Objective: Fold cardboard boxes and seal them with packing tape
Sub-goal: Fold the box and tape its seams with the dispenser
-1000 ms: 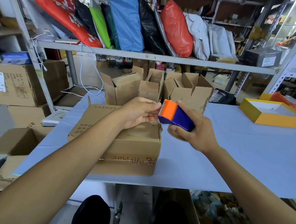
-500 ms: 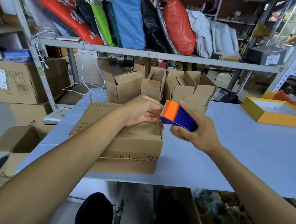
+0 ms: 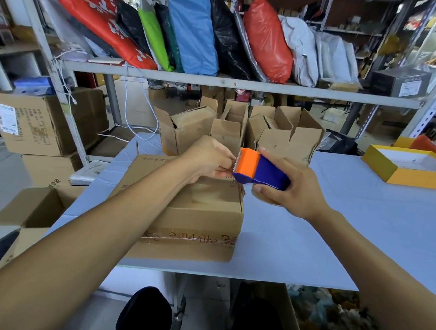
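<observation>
Item: closed box (image 3: 204, 204), unsealed on top. Tape dispenser (image 3: 260, 171) is grasped by right hand (image 3: 294, 192); tape end is pinched by left hand (image 3: 209, 159). Rear boxes (image 3: 239, 130) are left open.

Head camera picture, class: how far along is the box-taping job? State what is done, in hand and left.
Done: several folded boxes stand at the table's back, tops open. In hand: the right hand grips the tape dispenser over the front box; the left hand pinches at its toothed end. Left: no fresh strip shows across that box's top.
</observation>
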